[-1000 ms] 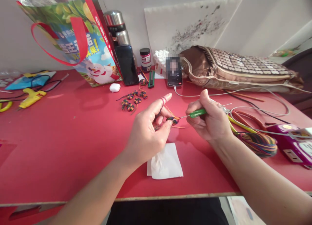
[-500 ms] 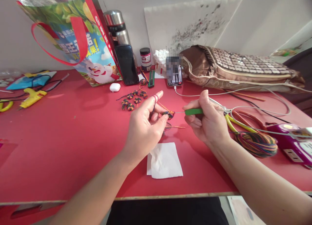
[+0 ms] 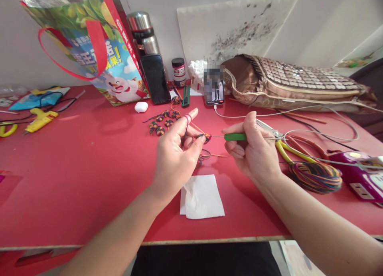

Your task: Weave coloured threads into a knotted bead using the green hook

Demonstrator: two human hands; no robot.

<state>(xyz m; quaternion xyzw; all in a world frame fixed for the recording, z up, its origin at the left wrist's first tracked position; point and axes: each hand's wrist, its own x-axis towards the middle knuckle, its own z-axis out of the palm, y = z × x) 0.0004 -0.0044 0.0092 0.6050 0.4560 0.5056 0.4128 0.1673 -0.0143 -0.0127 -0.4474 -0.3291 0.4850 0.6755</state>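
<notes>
Between the thumb and fingers of my left hand [image 3: 179,152] is a small multicoloured crochet piece [image 3: 206,138]. Yarn wraps round the raised left index finger and runs down to the piece. My right hand [image 3: 254,148] is closed round the green handle of a crochet hook [image 3: 235,137]. Its thin metal shaft points left and meets the edge of the piece; the tip is hidden in the stitches. Loose yarn [image 3: 200,162] hangs or lies below the left hand. Several small crocheted pieces [image 3: 160,130] rest on the table beyond that hand.
A folded white tissue [image 3: 205,198] lies on the red table [image 3: 104,180] near me. On the right are a yarn skein [image 3: 315,177], pliers [image 3: 295,148], a purple power strip [image 3: 359,174] and a white cable. Phones, a green cutter [image 3: 186,96] and a bag [image 3: 104,56] stand behind.
Both hands have shifted slightly left, with the crochet piece and the hook. The hook still meets the piece, and the raised left index finger has tilted a little left.
</notes>
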